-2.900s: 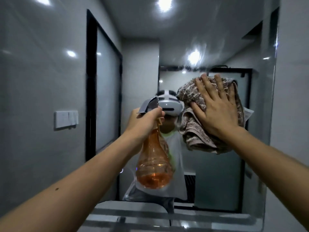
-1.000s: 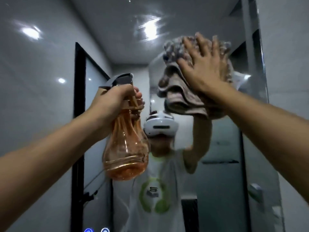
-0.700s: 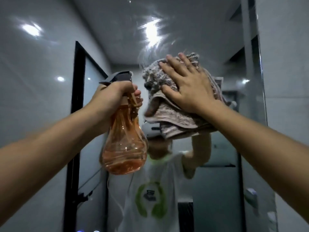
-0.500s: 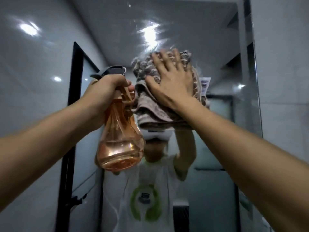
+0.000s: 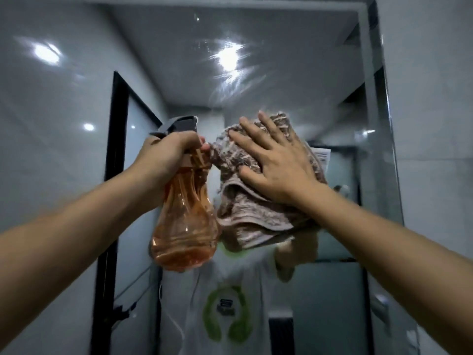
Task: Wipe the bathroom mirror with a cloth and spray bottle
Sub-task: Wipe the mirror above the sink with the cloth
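- Currently right hand (image 5: 279,170) flat, fingers spread, pressing folded brown terry cloth (image 5: 256,216) on wall mirror (image 5: 281,73).
- Left hand (image 5: 166,155) grip clamped on orange translucent spray bottle (image 5: 184,226).
- Risk: bottle touching cloth, could knock the glass.

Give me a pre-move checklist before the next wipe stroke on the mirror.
1. Right hand flat on the cloth: ok.
2. Cloth pressed against the mirror: ok.
3. Left hand gripping the spray bottle at its neck: ok.
4. Liquid left in bottle: ok, some in the base.
5. Bottle clear of cloth: not ok, they sit right beside each other; contact cannot tell.
6. Streaks near the reflected light: not ok, smears visible.
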A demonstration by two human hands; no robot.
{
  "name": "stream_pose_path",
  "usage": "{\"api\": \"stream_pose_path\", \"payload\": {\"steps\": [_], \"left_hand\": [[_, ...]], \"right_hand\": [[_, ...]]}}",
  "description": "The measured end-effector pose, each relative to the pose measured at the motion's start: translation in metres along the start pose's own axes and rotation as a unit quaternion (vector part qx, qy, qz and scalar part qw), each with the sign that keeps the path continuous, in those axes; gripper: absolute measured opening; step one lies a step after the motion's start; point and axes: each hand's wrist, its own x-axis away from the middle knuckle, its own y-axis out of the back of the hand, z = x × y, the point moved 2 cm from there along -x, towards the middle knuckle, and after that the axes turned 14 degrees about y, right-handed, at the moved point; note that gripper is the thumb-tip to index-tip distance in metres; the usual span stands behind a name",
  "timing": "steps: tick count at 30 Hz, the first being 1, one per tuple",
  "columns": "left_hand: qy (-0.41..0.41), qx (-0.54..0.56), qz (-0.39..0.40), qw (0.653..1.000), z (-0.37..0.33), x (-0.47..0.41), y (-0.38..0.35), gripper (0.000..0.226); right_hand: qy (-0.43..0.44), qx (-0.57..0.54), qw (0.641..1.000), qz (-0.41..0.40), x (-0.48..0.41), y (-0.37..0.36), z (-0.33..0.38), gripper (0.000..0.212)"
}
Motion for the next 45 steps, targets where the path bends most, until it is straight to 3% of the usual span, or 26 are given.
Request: {"api": "stream_pose_path", "payload": {"steps": [3, 5, 8, 11, 16, 23, 36, 45], "left_hand": [[-0.002, -0.038, 0.033, 0.999, -0.006, 0.008, 0.004, 0.019], [-0.010, -0.010, 0.010, 1.000, -0.014, 0.008, 0.013, 0.019], [-0.017, 0.006, -0.049, 0.999, -0.018, 0.007, 0.024, 0.017], [0.003, -0.009, -0.020, 1.000, -0.016, 0.003, 0.021, 0.019], [-0.011, 0.017, -0.001, 1.000, -0.027, -0.005, 0.018, 0.016], [-0.023, 0.016, -0.027, 0.999, -0.015, -0.010, 0.028, 0.019], [-0.011, -0.031, 0.005, 0.999, 0.018, -0.003, -0.069, 0.015], [-0.009, 0.011, 0.047, 0.999, 0.040, -0.003, -0.125, 0.024]], "right_hand": [[-0.114, -0.031, 0.993, -0.022, -0.024, 0.014, -0.035, 0.065], [-0.177, -0.041, 0.983, -0.035, -0.060, 0.015, -0.031, 0.061], [-0.090, -0.017, 0.995, -0.033, -0.079, 0.002, 0.010, 0.064], [-0.003, -0.015, 0.999, -0.031, -0.043, 0.000, 0.009, 0.070], [-0.216, -0.023, 0.974, -0.058, -0.063, 0.023, -0.042, 0.060], [-0.103, 0.018, 0.993, -0.044, -0.088, 0.010, -0.014, 0.062], [-0.189, 0.004, 0.981, -0.052, 0.028, 0.007, -0.064, 0.056], [-0.270, 0.000, 0.962, -0.022, 0.105, 0.008, -0.088, 0.058]]}}
